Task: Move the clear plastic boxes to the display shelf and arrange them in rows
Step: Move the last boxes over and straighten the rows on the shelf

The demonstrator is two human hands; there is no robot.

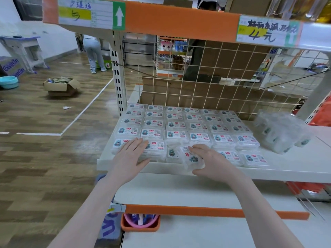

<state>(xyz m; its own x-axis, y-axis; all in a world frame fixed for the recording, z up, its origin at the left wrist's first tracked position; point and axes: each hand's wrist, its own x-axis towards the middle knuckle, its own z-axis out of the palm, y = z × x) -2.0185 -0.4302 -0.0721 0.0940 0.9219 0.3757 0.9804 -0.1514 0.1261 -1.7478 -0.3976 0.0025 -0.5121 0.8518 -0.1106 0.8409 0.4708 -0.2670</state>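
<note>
Several clear plastic boxes [176, 135] with white labels lie in neat rows on the white display shelf [295, 167]. My left hand [129, 154] rests flat with straight fingers on the front-left boxes. My right hand [213, 162] grips one tilted clear box [190, 158] at the shelf's front edge, in a gap of the front row. A clear wrapped bundle of more boxes [280, 131] sits on the right part of the shelf.
A wire grid back panel [206, 90] closes the shelf behind. An orange-edged upper shelf [179, 20] with price tags hangs overhead. A lower shelf [197, 210] juts out below. On the wooden floor stand a cardboard box [61, 86] and a blue basin [9, 82]. A person [93, 51] stands at the far left.
</note>
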